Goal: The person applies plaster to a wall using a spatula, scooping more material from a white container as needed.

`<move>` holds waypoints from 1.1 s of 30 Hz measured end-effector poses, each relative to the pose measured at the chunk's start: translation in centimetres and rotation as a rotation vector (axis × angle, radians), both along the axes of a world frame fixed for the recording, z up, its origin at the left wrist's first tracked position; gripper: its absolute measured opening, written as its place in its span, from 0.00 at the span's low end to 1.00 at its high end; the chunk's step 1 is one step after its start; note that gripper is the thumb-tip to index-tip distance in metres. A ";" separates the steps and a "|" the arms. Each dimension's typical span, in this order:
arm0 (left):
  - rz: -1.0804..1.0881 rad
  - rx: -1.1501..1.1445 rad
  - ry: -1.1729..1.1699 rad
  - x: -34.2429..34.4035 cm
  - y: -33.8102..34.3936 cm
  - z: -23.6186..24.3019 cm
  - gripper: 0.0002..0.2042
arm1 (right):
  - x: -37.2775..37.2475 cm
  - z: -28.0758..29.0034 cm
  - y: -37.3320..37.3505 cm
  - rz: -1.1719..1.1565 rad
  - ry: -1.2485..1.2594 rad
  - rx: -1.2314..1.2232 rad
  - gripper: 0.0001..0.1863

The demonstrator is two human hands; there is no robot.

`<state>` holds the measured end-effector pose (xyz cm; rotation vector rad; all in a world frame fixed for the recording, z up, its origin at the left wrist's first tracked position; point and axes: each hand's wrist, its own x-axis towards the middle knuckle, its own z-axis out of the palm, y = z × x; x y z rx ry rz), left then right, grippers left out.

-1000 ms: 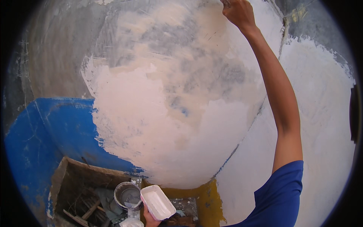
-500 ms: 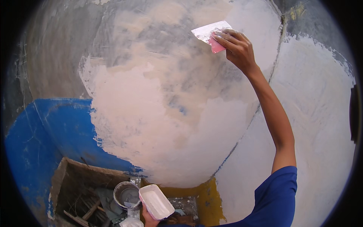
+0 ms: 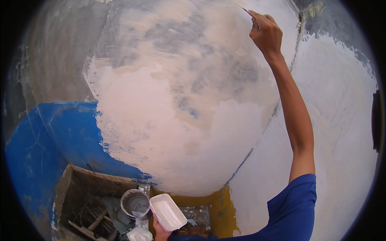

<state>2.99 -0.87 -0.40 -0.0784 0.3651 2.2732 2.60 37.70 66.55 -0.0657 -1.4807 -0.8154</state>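
Observation:
High on the right, my right hand (image 3: 267, 34) is closed around a putty spreader (image 3: 244, 8), turned nearly edge-on at the patchy wall (image 3: 136, 100). Whether its blade touches the wall is hard to tell. Low in the middle, my left hand (image 3: 161, 232) grips a rectangular plastic tub (image 3: 177, 207) by its side, fingers partly hidden beneath. White putty coats the inside of the tub. Pale putty covers much of the wall, with grey patches showing through near the top.
A round bucket (image 3: 127, 197) with grey contents stands left of the tub, beside a crumpled whitish plastic bag (image 3: 140, 234). Farther left, a rough-edged bin (image 3: 74, 176) holds wood scraps. Blue paint (image 3: 76, 128) covers the lower left wall; a white wall (image 3: 333, 132) meets the corner at right.
My right hand has moved up and slightly right, and the spreader has turned from showing its broad face to edge-on. My left hand and the tub have barely shifted.

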 end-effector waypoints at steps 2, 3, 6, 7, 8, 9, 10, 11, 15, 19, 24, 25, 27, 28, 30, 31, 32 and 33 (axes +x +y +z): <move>-0.017 0.019 0.027 0.1 0.4 0.6 0.34 | -1.4 -1.5 0.3 -0.017 -0.053 0.047 0.20; -0.026 0.020 0.026 0.2 0.6 0.6 0.34 | -2.0 -2.5 0.6 -0.035 -0.106 0.097 0.21; 0.036 -0.005 0.021 0.1 0.0 0.1 0.34 | -3.9 -9.3 -1.7 0.079 -0.258 0.123 0.18; 0.020 0.004 0.030 0.0 0.1 -0.3 0.34 | -3.6 -10.7 -1.8 0.082 -0.304 0.142 0.18; 0.006 0.011 0.039 0.0 0.0 -0.6 0.34 | -3.4 -11.5 -1.9 0.080 -0.308 0.143 0.18; 0.006 0.014 0.040 -0.1 -0.1 -0.7 0.34 | -3.0 -11.8 -1.8 0.132 -0.347 0.130 0.19; 0.022 0.012 0.011 0.0 -0.3 -0.9 0.34 | -2.8 -11.9 -1.7 0.187 -0.387 0.116 0.20; 0.040 0.011 -0.017 -0.1 -0.5 -1.0 0.34 | -2.7 -11.2 -1.6 0.191 -0.385 0.119 0.20; -0.004 0.024 -0.019 0.1 0.2 -0.9 0.34 | -1.2 -6.6 0.8 0.113 -0.142 0.156 0.24; 0.024 0.013 0.001 -0.4 -0.1 -0.6 0.34 | -2.7 -11.2 2.8 -0.124 -0.281 0.277 0.22; 0.010 0.026 -0.009 -0.3 -0.1 -0.3 0.34 | 0.7 -9.0 0.6 0.124 -0.216 0.099 0.21; -0.008 0.027 -0.023 -0.3 0.1 -0.9 0.34 | 0.8 -6.4 1.1 0.191 -0.118 0.122 0.19; -0.015 0.023 -0.033 -0.5 0.0 -0.8 0.34 | 0.4 -1.7 0.8 0.127 -0.013 0.016 0.13; -0.032 0.022 -0.019 -0.4 0.0 -0.1 0.34 | 0.0 0.7 1.0 0.088 0.007 0.040 0.12; -0.043 0.020 -0.004 -0.3 0.0 0.1 0.34 | -1.1 4.6 0.5 0.136 -0.031 0.144 0.14; -0.050 0.018 0.003 -0.3 0.0 -0.2 0.35 | -1.6 5.5 1.1 0.135 -0.027 0.143 0.14; -0.059 0.018 0.010 -0.3 0.1 -0.5 0.35 | -1.9 6.3 1.6 0.090 -0.025 0.167 0.14; -0.054 0.015 0.013 -0.2 0.1 -0.2 0.35 | -2.4 6.4 1.5 0.054 -0.023 0.189 0.13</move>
